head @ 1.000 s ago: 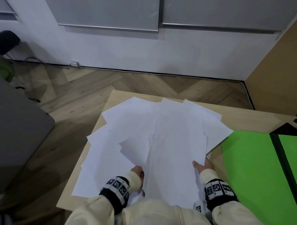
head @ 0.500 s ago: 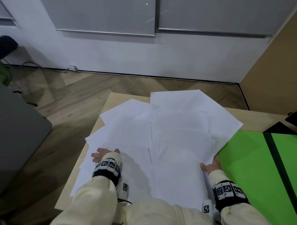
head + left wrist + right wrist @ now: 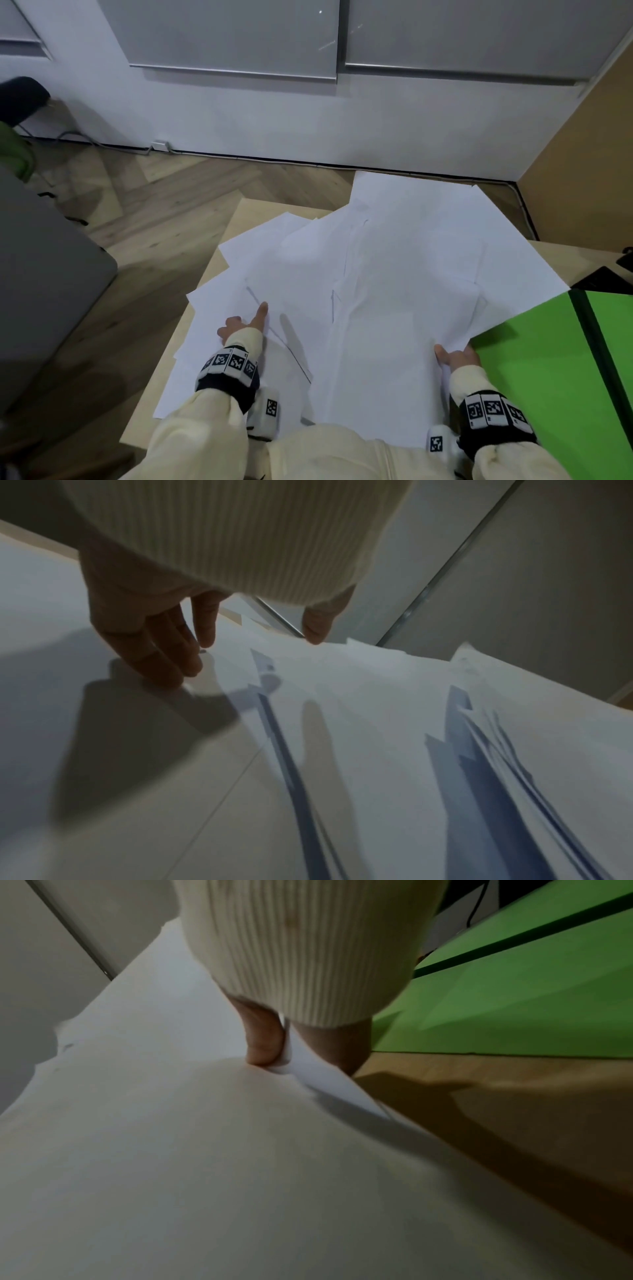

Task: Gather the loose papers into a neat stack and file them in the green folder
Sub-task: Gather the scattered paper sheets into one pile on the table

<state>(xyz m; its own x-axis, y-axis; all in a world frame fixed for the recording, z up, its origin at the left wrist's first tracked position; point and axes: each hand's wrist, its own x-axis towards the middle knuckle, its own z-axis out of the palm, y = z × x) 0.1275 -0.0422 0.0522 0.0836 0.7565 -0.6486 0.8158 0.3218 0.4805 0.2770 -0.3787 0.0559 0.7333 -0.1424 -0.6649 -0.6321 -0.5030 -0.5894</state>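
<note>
Several loose white papers (image 3: pixel 394 281) lie fanned over a light wooden table (image 3: pixel 205 267). My right hand (image 3: pixel 455 356) pinches the right edge of a bundle of papers (image 3: pixel 301 1066), thumb on top, and lifts it off the table. My left hand (image 3: pixel 245 322) sits on the left sheets with straight fingers (image 3: pixel 171 653) touching a paper (image 3: pixel 137 750), holding nothing. The open green folder (image 3: pixel 534 370) lies flat on the table at the right, its dark spine running up the middle; the lifted papers overlap its near-left corner.
Wooden floor and a white wall with a cable along its base lie beyond the table. A grey piece of furniture (image 3: pixel 44 281) stands at the left. A tan panel (image 3: pixel 582 154) rises at the right, with a black object (image 3: pixel 606 281) behind the folder.
My left hand left the near edge of the bundle, swung out left, then came forward onto the left sheets. The right-hand bundle rose and shifted right, over the folder's corner.
</note>
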